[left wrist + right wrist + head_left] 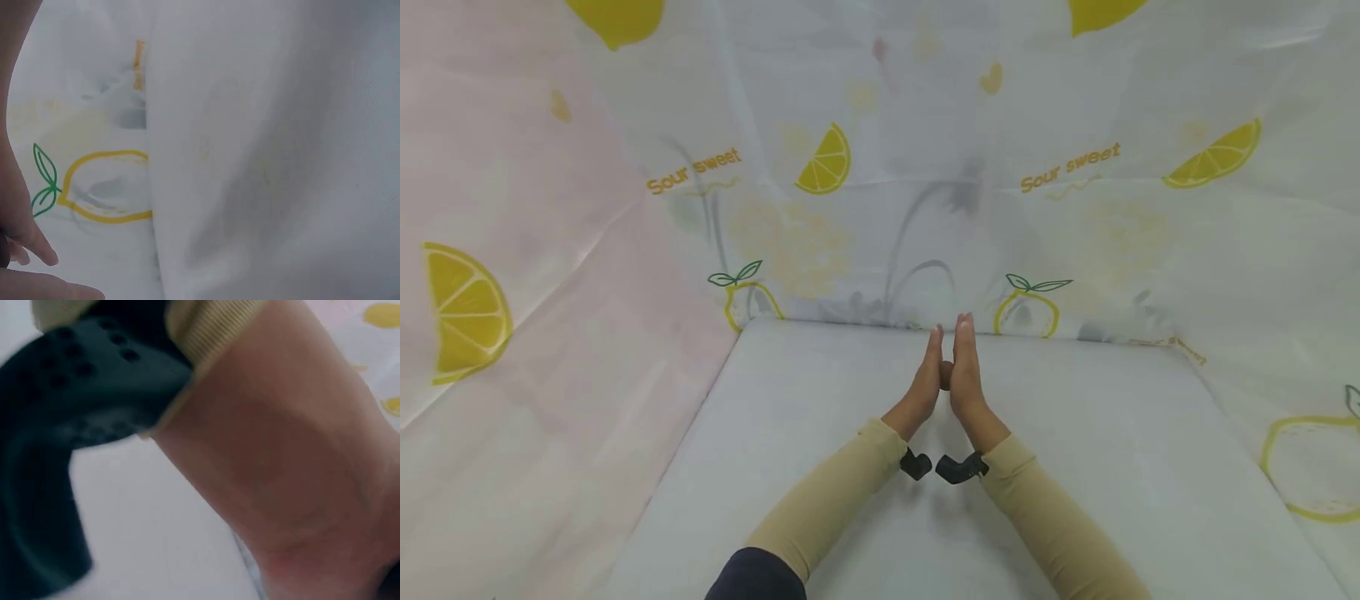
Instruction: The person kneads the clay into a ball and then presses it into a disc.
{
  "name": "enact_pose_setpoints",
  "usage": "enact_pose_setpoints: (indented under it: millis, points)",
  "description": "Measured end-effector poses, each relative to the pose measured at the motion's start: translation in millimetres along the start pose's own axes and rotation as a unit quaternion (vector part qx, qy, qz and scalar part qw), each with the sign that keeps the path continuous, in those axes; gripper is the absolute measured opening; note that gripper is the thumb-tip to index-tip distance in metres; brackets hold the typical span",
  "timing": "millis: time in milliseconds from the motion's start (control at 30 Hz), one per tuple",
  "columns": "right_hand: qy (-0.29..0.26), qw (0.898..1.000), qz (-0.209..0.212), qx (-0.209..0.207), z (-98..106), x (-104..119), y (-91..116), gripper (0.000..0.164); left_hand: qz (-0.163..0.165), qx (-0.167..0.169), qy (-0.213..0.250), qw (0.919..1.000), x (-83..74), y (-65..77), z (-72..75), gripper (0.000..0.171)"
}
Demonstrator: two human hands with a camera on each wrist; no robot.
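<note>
Both hands are raised over the white tabletop, palms facing each other and fingers straight, pointing away. Between the palms of the left hand and right hand sits a small brown, rounded object, pressed from both sides. Its exact kind cannot be told, as the palms cover most of it. In the left wrist view, fingers show at the lower left edge, with a sliver of the dark object beside them. The right wrist view is filled mostly by bare wrist skin.
Black wristbands circle both wrists below beige sleeves. A white sheet printed with lemons and "Sour sweet" lettering hangs behind the table and along its sides. The fingertips overlap the table's far edge in the head view.
</note>
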State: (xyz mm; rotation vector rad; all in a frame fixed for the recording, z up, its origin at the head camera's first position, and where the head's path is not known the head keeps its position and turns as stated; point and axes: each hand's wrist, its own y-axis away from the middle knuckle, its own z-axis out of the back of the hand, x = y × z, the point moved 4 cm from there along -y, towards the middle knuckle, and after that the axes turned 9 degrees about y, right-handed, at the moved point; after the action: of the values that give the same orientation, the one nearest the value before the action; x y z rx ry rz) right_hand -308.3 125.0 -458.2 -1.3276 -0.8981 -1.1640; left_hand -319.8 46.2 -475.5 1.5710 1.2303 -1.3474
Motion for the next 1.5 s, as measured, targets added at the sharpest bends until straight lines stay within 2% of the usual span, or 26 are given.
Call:
enact_pose_setpoints:
  millis: [200,333,400,567,767,867,1100,1233,1367,1500]
  points:
    - [-0.015,0.999,-0.048,0.006,6.8,-10.1,-11.1,0.074,-0.011,0.036,0.004,0.9993,-1.8,3.2,-3.5,0.089]
    - [0.015,0.996,-0.083,0.010,8.5,-18.8,-12.0,0.076,-0.029,0.046,0.004,0.9985,-6.6,4.3,-1.6,0.086]
    - [0.033,0.996,-0.086,0.020,8.0,-22.2,-10.0,0.075,-0.039,0.049,0.007,0.9980,-11.4,4.1,-0.8,0.083]
    - [0.047,0.997,-0.036,0.048,-0.1,-22.5,-0.5,0.071,-0.041,0.029,0.014,0.9986,-18.7,-1.9,2.8,0.079]
    - [0.036,0.997,-0.006,0.071,-7.0,14.0,24.7,0.062,-0.028,-0.001,-0.005,0.9996,-13.8,-9.0,6.7,0.076]
    - [0.042,0.996,0.009,0.072,-8.2,25.1,31.5,0.061,-0.023,-0.011,-0.007,0.9996,-12.6,-10.6,7.1,0.074]
    - [0.043,0.997,0.042,0.053,-10.5,10.0,26.2,0.061,-0.016,-0.021,0.003,0.9996,-10.6,-8.1,8.0,0.074]
    - [0.052,0.996,0.061,0.030,-8.0,11.8,20.1,0.062,-0.008,-0.018,0.007,0.9998,-8.0,-4.9,6.6,0.074]
    - [0.039,0.998,0.047,0.023,-1.9,11.8,10.2,0.061,0.008,-0.013,-0.006,0.9999,-5.6,-1.9,1.9,0.076]
    - [0.037,0.999,0.019,0.016,4.6,7.6,0.6,0.062,0.003,0.008,-0.003,1.0000,-7.9,1.0,-3.9,0.078]
